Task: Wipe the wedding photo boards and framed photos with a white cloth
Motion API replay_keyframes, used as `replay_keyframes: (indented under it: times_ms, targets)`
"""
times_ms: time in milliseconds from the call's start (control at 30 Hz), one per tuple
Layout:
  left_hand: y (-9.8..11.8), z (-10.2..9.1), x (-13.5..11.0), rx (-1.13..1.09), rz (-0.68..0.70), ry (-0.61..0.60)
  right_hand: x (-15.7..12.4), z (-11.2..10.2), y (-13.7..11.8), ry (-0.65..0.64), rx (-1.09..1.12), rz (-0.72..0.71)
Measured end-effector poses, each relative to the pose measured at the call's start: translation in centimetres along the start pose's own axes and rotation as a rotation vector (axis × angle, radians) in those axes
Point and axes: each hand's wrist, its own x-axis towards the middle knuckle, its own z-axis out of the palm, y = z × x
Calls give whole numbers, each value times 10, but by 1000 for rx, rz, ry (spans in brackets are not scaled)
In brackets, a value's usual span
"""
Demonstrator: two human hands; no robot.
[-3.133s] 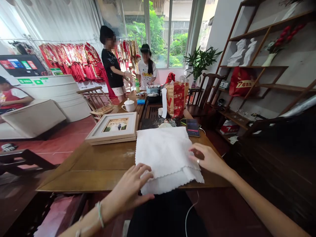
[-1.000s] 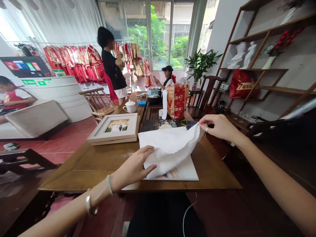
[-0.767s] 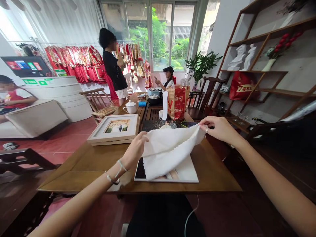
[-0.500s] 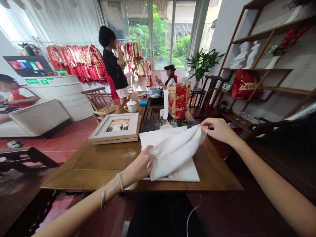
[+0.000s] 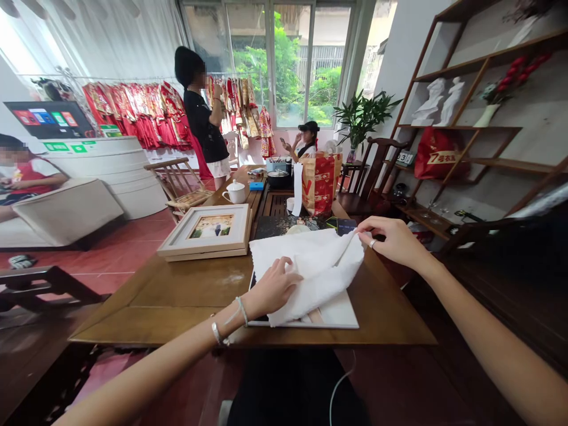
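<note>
White cloth [image 5: 328,284] hiding most of the flat print [image 5: 341,312] here; L fingers [image 5: 279,270] on top, can't tell if they're pinching. Phone [image 5: 346,225] part-covered, digits too sm. to read w/ certainty. Far L, seated person [image 5: 24,177] cut off by pic's edge, legs partly behind sofa arm [image 5: 66,213].

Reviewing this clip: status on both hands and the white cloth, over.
Right hand pinching white cloth. Left hand over it, contact unclear. Cloth partly covers flat panel. Framed photo close by, left.
</note>
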Motion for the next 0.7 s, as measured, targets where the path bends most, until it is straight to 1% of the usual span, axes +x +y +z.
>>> replay_keyframes:
  times_ms: [133, 300, 400, 500, 567, 633, 667, 700]
  targets:
    - [4, -2, 7, 56, -66, -63, 0, -3, -5, -9, -16, -18]
    - [2, -7, 3, 144, -191, -34, -2, -6, -4, -5, -11, -15]
    - [-7, -17, -3, 157, -215, -34, -5, -8, 2, -5, -42, -8]
    - [-23, -37, -8, 179, -198, 23, -8, -12, 10, -20, -106, -21]
    - [-37, -58, -7, 247, -134, 137, -4, -16, 16, -33, -140, -39]
    - [-50, -84, -1, 294, 20, 189, 8, -20, 22, -39, -165, -59]
    - [-57, -99, 4, 304, 99, 176, 16, -23, 25, -37, -180, -69]
    - [-62, -114, 11, 318, 147, 174, 27, -26, 28, -32, -199, -76]
